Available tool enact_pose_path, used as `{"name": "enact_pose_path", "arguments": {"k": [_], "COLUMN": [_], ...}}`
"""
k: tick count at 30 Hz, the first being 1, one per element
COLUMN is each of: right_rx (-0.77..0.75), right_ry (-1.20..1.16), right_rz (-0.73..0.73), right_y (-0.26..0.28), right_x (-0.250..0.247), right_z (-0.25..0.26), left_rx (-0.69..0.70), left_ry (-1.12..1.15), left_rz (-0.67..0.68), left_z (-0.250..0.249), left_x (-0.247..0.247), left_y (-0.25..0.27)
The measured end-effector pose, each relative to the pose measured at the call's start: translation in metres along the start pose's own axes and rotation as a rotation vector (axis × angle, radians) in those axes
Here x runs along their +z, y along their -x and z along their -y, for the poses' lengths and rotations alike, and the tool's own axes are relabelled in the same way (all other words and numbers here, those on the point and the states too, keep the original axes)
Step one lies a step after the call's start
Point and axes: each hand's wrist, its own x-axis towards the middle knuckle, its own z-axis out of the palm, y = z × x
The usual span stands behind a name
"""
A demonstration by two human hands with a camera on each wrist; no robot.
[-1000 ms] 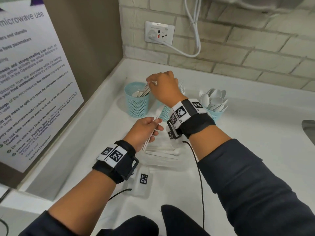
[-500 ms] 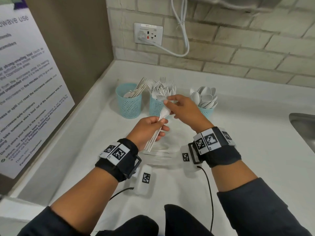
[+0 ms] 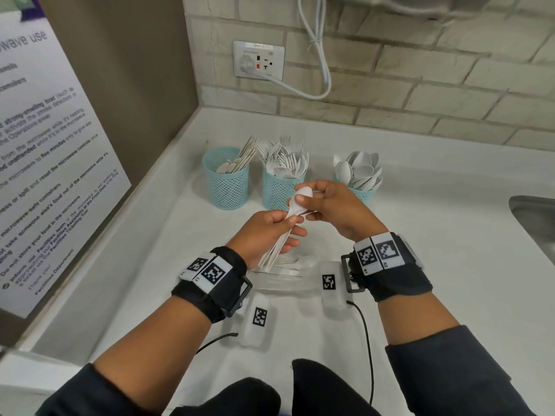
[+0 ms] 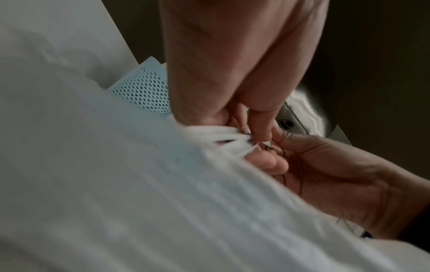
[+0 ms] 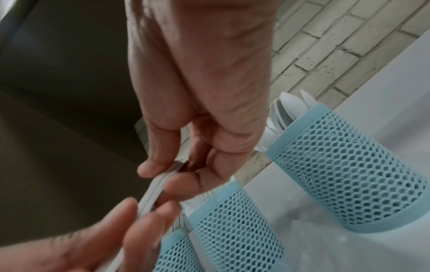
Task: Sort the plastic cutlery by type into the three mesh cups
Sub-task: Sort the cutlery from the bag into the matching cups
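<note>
Three teal mesh cups stand in a row at the back of the counter. The left cup holds knives, the middle cup forks, the right cup spoons. In front of them my left hand grips a bundle of white cutlery by its upper part, handles pointing down. My right hand pinches the bowl of a spoon at the top of that bundle. The right wrist view shows the spoon's edge between thumb and finger, with the spoon cup and fork cup close behind.
Loose white cutlery lies on the counter under my hands. A steel sink opens at the right edge. A poster covers the left wall. A socket and white cable hang on the brick wall behind.
My right hand came back from above the knife cup to the bundle in my left hand and took hold of a spoon's bowl. The left hand kept its grip and rose slightly.
</note>
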Motion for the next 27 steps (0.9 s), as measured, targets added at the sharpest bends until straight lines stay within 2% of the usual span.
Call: {"name": "enact_pose_path", "arguments": {"k": [7,15,23,27], "right_rx": [0.024,-0.006,0.013,0.001], "right_ry": [-0.102,-0.058,-0.082,-0.071], "right_rz": [0.006,-0.1,-0.02,-0.069], "right_y": [0.0007,-0.0017,0.0008,-0.001], "right_x": [-0.0032,0.0014,-0.0008,-0.0001], "right_z": [0.0014,0.0006,0.0,-0.0008], "left_rx": [0.038,0.064,0.046,0.029], "left_ry": [0.061,0.107,0.184,0.149], "left_rz": [0.034,-0.063,-0.035,-0.03], "left_z": [0.0032,0.0067,0.0034,0.0019], "left_x": [-0.0031,-0.0058,-0.0062,-0.0054], "left_y": [0.0019,-0.004,-0.0014,0.0009]}}
